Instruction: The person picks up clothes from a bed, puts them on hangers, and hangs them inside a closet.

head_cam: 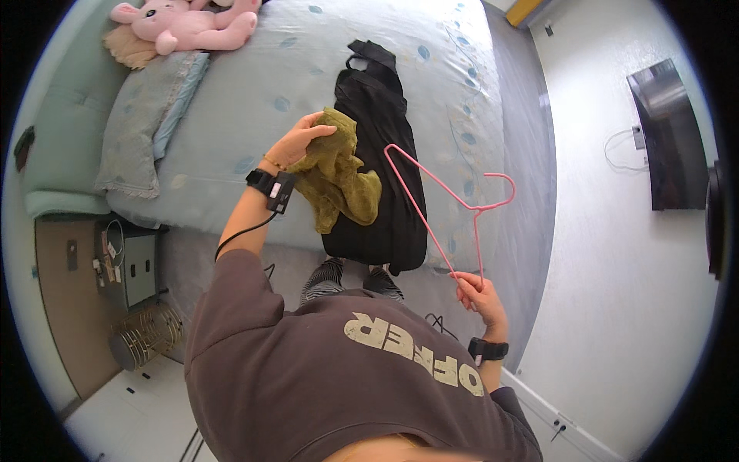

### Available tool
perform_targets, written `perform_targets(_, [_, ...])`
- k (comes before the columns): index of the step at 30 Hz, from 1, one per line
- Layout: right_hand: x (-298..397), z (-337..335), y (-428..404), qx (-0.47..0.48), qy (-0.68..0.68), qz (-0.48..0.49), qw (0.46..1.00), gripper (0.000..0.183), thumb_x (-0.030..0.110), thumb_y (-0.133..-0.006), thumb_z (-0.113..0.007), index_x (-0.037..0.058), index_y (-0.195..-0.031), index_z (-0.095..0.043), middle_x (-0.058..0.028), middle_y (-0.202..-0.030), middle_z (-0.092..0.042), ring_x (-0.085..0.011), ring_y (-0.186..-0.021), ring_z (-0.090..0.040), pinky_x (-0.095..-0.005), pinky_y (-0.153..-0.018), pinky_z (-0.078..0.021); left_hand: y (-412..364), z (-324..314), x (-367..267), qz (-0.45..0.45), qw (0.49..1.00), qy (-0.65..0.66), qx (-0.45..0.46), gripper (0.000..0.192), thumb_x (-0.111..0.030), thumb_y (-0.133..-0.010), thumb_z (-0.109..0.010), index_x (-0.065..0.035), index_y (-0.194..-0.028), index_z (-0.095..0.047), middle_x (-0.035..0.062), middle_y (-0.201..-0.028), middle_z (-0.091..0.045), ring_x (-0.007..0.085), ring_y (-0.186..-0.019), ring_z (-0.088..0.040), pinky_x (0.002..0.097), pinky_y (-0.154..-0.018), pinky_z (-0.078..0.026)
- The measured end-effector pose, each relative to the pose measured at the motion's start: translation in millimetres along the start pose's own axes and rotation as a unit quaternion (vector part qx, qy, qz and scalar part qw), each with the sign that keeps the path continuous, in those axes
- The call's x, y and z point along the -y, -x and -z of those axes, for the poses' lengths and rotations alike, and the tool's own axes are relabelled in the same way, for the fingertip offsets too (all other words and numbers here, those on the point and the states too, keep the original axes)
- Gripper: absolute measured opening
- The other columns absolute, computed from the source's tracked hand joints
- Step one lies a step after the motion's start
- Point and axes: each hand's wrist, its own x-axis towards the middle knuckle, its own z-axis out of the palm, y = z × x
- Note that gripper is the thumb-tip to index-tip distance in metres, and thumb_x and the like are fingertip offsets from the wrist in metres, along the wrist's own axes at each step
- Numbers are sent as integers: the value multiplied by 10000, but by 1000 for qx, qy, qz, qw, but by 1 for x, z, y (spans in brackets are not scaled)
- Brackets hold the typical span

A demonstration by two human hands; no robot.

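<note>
My left hand [301, 138] grips an olive-green cloth [340, 179] by its upper edge; the cloth hangs crumpled over the bed and partly in front of a black garment or fabric bag [375, 98]. That black item lies lengthwise on the bed, with a loop at its far end. At the right, my right hand [478, 297] holds a pink clothes hanger [424, 222] by one end. The hanger's hook points right and its other end overlaps the black item in view. Both wrists wear black devices.
The bed [254, 98] has a pale blue leaf-patterned cover. A pink plush toy [190, 26] and a pillow [135, 133] lie at its left. A grey nightstand [140, 268] and a wire basket [150, 338] stand lower left. A television [670, 136] hangs on the right wall.
</note>
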Motion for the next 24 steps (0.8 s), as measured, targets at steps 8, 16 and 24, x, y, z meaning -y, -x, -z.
perform_targets(8, [57, 72, -25, 148, 143, 129, 970, 273, 182, -909, -617, 77, -1156, -668, 51, -753, -570, -35, -659, -493, -191, -554, -378, 125, -92, -101, -139, 985, -64, -86, 342, -142, -935, -571, -12, -1249, -528, 40, -1159, -608, 109, -1042, -589, 268, -908, -484])
perform_targets(16, [106, 68, -75, 297, 216, 260, 893, 268, 166, -907, -626, 49, -1144, -670, 43, -749, -555, -47, -667, -504, -212, -570, -404, 244, -197, -126, -226, 937, -158, -215, 383, -179, -961, -541, -20, -1305, -492, 30, -1207, -587, 110, -1100, -556, 287, -948, -451])
perform_targets(24, [115, -12, -69, 429, 265, 306, 807, 254, 139, -894, -634, 4, -1106, -676, 32, -703, -568, -46, -623, -502, -215, -564, -414, 352, -299, -88, -322, 893, -133, -286, 403, -171, -970, -516, 3, -1330, -463, 60, -1240, -572, 137, -1129, -549, 300, -967, -444])
